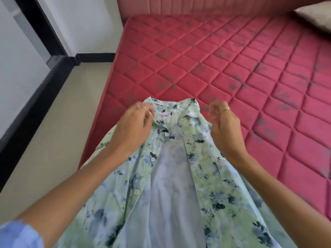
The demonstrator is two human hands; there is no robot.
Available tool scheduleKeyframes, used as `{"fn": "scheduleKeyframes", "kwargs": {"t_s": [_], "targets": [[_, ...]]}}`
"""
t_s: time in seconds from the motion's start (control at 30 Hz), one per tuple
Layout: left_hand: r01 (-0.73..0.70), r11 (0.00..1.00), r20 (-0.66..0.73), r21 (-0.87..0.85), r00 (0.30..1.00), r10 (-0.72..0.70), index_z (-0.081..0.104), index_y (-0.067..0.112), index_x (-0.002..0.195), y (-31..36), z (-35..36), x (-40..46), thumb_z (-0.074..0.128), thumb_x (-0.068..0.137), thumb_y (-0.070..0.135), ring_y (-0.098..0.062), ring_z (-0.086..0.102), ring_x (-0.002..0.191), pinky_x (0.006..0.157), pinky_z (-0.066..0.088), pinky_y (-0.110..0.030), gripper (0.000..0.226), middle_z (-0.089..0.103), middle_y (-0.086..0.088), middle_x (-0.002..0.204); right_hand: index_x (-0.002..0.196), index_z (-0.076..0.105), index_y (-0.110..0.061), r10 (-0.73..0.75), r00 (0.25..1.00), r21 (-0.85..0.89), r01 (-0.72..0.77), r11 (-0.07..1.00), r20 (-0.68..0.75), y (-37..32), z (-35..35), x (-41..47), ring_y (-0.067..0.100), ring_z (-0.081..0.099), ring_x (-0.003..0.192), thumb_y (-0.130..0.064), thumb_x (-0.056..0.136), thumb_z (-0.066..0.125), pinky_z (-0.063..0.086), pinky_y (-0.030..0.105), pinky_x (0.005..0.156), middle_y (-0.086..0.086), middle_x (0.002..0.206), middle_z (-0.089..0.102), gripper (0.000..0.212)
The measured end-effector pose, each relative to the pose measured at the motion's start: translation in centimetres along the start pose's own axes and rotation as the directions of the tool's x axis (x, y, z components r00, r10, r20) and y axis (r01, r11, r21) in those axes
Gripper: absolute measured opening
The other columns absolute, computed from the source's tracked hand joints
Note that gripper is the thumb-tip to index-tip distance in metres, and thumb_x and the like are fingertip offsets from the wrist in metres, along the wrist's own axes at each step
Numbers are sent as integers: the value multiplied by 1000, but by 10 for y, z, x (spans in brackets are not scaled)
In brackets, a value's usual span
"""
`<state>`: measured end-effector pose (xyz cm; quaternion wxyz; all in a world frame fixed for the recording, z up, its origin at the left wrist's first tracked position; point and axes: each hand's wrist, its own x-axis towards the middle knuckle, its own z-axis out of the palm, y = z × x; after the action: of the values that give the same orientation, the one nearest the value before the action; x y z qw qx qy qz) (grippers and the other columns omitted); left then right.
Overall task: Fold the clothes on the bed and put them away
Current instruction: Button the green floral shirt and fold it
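Green-and-blue printed fabric fills the head view: a button-front shirt [172, 176] lies face up on the near corner of the red quilted mattress [223, 59], its front open so the pale inner back shows between the plackets, its collar toward the middle of the mattress and its hem running out of view toward the person. At the collar's left side the left hand [130, 127] has its fingers bent onto the cloth, apparently pinching the shoulder edge, though blur hides the exact hold. Just right of the collar the right hand [223, 129] is curled above the shirt's shoulder; whether it holds cloth I cannot tell. A grey pillow [317, 15] sits at the mattress's far right corner.

By my judgement, folding has barely begun: the shirt is laid out but unbuttoned and uncreased, no folded pile shows, and putting away remains.
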<state>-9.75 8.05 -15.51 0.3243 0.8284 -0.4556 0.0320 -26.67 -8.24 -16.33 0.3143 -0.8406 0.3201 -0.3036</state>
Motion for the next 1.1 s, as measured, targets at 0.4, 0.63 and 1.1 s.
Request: {"fn": "scheduleKeyframes", "kwargs": {"t_s": [0.4,0.63,1.1], "targets": [[294,954,246,-65,931,-270,72,7,100,5,31,-83,67,87,7,-15,60,81,83,47,-23,14,52,1,94,131,46,-9,195,926,-299,-96,950,324,-17,37,-89,26,47,118,-32,93,56,44,37,94,5,129,44,46],[378,921,142,-91,921,-363,63,7,81,7,43,-92,70,84,5,-16,52,69,71,46,-28,7,52,0,81,79,60,-4,33,997,-415,-4,910,64,-5,62,-103,28,58,72,11,71,69,47,33,52,8,88,56,20],[311,886,103,-345,950,-294,66,11,80,64,37,-57,70,85,12,-9,58,61,58,49,-20,6,62,3,66,118,48,-5,173,966,-669,2,744,195,-24,57,-65,28,56,109,1,93,44,47,33,78,13,119,53,26]]}}
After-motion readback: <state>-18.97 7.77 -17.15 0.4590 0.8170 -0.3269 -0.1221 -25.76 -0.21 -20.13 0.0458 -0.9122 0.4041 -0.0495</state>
